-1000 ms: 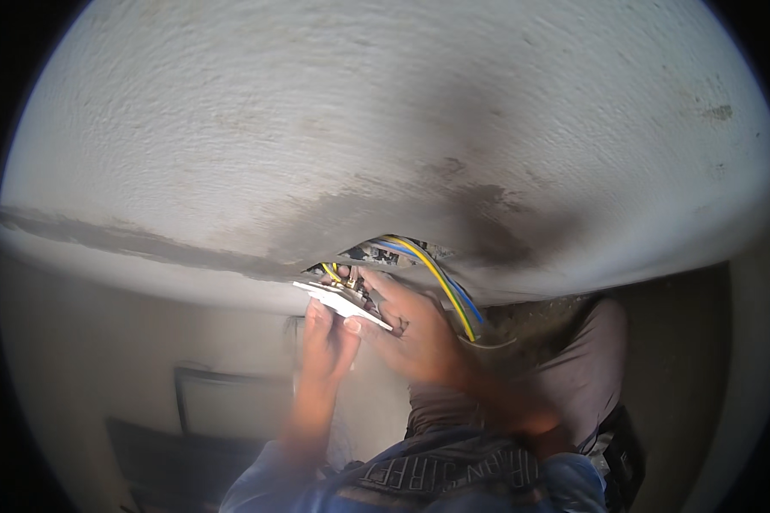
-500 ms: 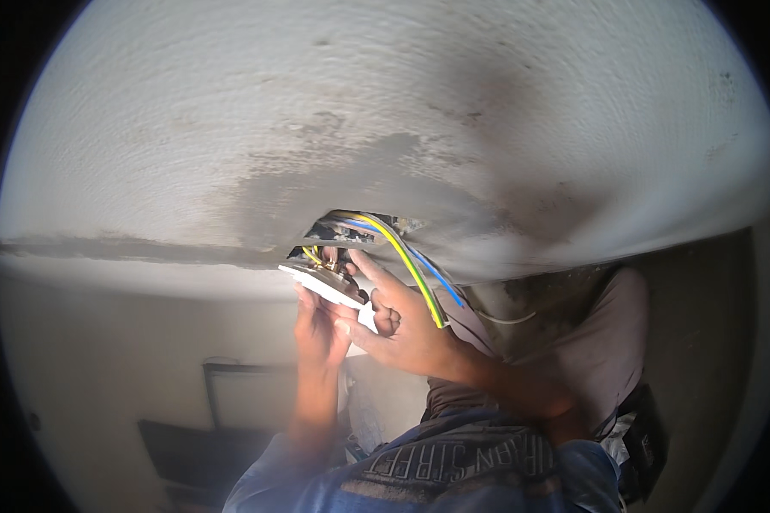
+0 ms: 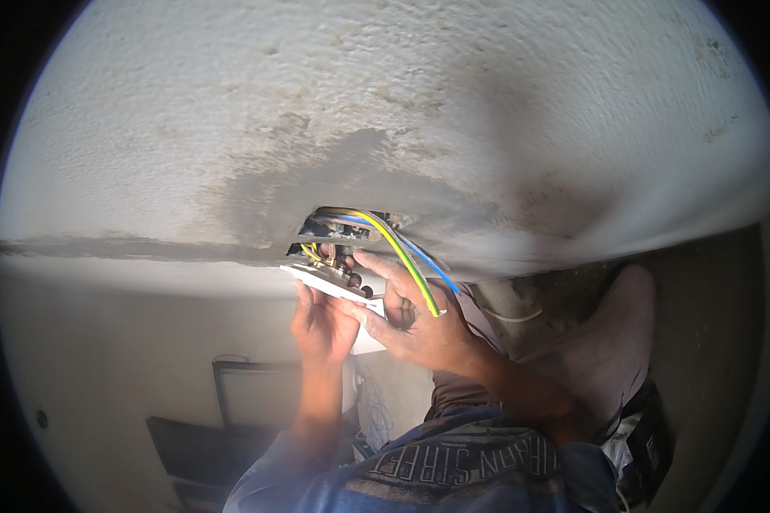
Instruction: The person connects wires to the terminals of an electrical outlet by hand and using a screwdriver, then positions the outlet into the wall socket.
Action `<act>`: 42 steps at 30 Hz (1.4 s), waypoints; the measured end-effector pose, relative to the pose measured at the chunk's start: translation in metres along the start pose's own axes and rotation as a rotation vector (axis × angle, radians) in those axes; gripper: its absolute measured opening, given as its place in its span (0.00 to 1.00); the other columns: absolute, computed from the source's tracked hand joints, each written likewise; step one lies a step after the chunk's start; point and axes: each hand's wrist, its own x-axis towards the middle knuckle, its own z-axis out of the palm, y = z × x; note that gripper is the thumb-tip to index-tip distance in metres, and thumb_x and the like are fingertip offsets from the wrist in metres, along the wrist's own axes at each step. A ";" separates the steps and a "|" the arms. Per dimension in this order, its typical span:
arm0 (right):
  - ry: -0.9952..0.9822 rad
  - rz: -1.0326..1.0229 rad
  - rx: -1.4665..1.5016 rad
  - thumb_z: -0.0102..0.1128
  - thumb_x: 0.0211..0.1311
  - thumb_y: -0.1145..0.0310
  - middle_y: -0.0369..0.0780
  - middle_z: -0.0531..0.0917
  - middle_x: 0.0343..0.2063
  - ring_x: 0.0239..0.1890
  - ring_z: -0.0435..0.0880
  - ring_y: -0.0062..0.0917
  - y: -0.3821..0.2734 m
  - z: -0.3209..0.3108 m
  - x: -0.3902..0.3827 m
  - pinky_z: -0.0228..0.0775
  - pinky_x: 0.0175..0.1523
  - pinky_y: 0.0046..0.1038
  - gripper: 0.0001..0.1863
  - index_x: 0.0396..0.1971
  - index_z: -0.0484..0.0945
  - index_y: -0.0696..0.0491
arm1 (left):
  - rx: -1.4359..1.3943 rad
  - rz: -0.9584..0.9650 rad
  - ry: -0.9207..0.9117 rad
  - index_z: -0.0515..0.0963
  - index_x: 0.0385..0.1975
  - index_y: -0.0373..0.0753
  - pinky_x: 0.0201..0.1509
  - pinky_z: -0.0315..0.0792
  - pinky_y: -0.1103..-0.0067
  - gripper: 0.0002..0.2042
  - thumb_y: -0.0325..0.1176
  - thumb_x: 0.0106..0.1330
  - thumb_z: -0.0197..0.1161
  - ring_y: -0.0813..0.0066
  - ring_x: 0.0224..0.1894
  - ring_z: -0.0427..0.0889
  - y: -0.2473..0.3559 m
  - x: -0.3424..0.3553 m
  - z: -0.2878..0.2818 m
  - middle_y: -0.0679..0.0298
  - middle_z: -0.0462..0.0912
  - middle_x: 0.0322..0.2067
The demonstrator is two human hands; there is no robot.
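Holding a white socket plate just below the opening in the wall, near the centre of the frame, you have both hands on it. Your left hand grips the plate from underneath, fingers curled up around its lower left edge. Your right hand sits just to the right, its fingers pressed against the plate's back where the terminals are, though you cannot tell whether they pinch a wire. A yellow-green wire and a blue wire run out of the opening and arc down over your right hand. The plate is tilted, its left end higher. Grey patched plaster surrounds the opening on the pale, rough wall. A dark frame stands in the lower left of the frame.
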 end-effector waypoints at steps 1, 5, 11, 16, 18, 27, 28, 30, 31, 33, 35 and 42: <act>-0.012 0.019 -0.009 0.70 0.59 0.70 0.46 0.86 0.41 0.27 0.83 0.22 0.001 -0.001 0.000 0.75 0.32 0.26 0.31 0.63 0.73 0.55 | -0.018 -0.003 -0.011 0.60 0.69 0.39 0.59 0.75 0.63 0.30 0.49 0.74 0.55 0.58 0.58 0.76 0.000 0.000 0.000 0.50 0.72 0.59; -0.075 0.116 -0.057 0.69 0.58 0.71 0.45 0.86 0.37 0.28 0.85 0.26 0.010 0.009 -0.011 0.76 0.34 0.30 0.25 0.58 0.79 0.53 | -0.119 0.006 0.016 0.63 0.68 0.38 0.65 0.70 0.60 0.28 0.46 0.74 0.56 0.57 0.63 0.73 -0.002 0.002 -0.004 0.52 0.71 0.62; 0.036 -0.127 -0.148 0.65 0.59 0.77 0.43 0.86 0.28 0.27 0.84 0.32 0.024 0.014 0.000 0.75 0.31 0.31 0.22 0.55 0.82 0.49 | -0.182 0.113 0.090 0.71 0.61 0.38 0.64 0.68 0.61 0.28 0.53 0.71 0.57 0.58 0.58 0.76 -0.014 0.008 -0.003 0.56 0.78 0.56; -0.013 -0.293 -0.349 0.68 0.54 0.82 0.41 0.73 0.17 0.16 0.68 0.23 0.033 0.007 0.006 0.59 0.22 0.25 0.26 0.56 0.82 0.51 | -0.229 0.145 0.193 0.75 0.58 0.38 0.57 0.74 0.66 0.33 0.64 0.70 0.54 0.65 0.49 0.82 -0.019 0.013 0.007 0.60 0.84 0.48; -0.008 -0.293 -0.347 0.70 0.54 0.80 0.41 0.73 0.17 0.16 0.68 0.25 0.038 0.009 0.006 0.60 0.22 0.26 0.26 0.56 0.82 0.52 | -0.236 0.124 0.220 0.75 0.58 0.38 0.57 0.74 0.65 0.34 0.65 0.70 0.53 0.65 0.49 0.82 -0.018 0.014 0.000 0.60 0.83 0.49; 0.018 -0.339 -0.292 0.70 0.56 0.78 0.39 0.72 0.15 0.15 0.70 0.25 0.023 -0.007 0.001 0.61 0.23 0.28 0.26 0.57 0.80 0.53 | -0.200 0.075 -0.045 0.67 0.62 0.36 0.71 0.59 0.62 0.31 0.59 0.75 0.46 0.59 0.67 0.66 -0.024 0.009 0.008 0.53 0.71 0.61; 0.004 -0.344 -0.295 0.70 0.57 0.78 0.40 0.72 0.15 0.15 0.70 0.25 0.021 -0.011 0.002 0.61 0.23 0.28 0.26 0.57 0.80 0.52 | -0.172 0.067 -0.047 0.67 0.62 0.35 0.71 0.59 0.62 0.31 0.59 0.75 0.47 0.59 0.67 0.66 -0.024 0.009 0.010 0.53 0.71 0.61; 0.008 -0.370 -0.333 0.70 0.57 0.77 0.39 0.73 0.16 0.15 0.71 0.25 0.020 -0.017 0.003 0.62 0.23 0.28 0.25 0.57 0.80 0.53 | -0.125 0.051 -0.053 0.66 0.63 0.35 0.72 0.58 0.61 0.32 0.58 0.74 0.49 0.59 0.67 0.66 -0.027 0.010 0.010 0.52 0.71 0.61; 0.009 -0.382 -0.356 0.70 0.57 0.77 0.39 0.73 0.16 0.15 0.71 0.25 0.020 -0.020 0.003 0.62 0.23 0.28 0.25 0.57 0.81 0.53 | -0.126 0.068 -0.066 0.66 0.63 0.34 0.73 0.58 0.61 0.32 0.58 0.74 0.50 0.58 0.68 0.66 -0.029 0.012 0.010 0.51 0.71 0.62; 0.009 -0.413 -0.403 0.70 0.56 0.77 0.38 0.74 0.16 0.15 0.72 0.25 0.017 -0.025 0.004 0.63 0.22 0.29 0.24 0.56 0.81 0.53 | -0.130 0.100 -0.090 0.65 0.64 0.33 0.74 0.56 0.61 0.32 0.57 0.74 0.51 0.57 0.68 0.66 -0.033 0.014 0.011 0.50 0.71 0.62; 0.010 -0.421 -0.444 0.71 0.56 0.76 0.38 0.74 0.16 0.15 0.72 0.25 0.014 -0.028 0.004 0.64 0.22 0.29 0.25 0.55 0.81 0.53 | -0.059 0.100 -0.085 0.67 0.64 0.37 0.71 0.62 0.58 0.30 0.56 0.74 0.52 0.56 0.66 0.69 -0.034 0.016 0.011 0.53 0.73 0.61; 0.115 -0.313 -0.455 0.73 0.51 0.77 0.39 0.78 0.24 0.21 0.77 0.27 -0.013 -0.021 -0.004 0.70 0.26 0.28 0.23 0.50 0.83 0.55 | 0.044 0.071 -0.148 0.67 0.64 0.37 0.69 0.68 0.57 0.32 0.53 0.68 0.64 0.56 0.64 0.73 -0.030 0.020 0.013 0.55 0.74 0.59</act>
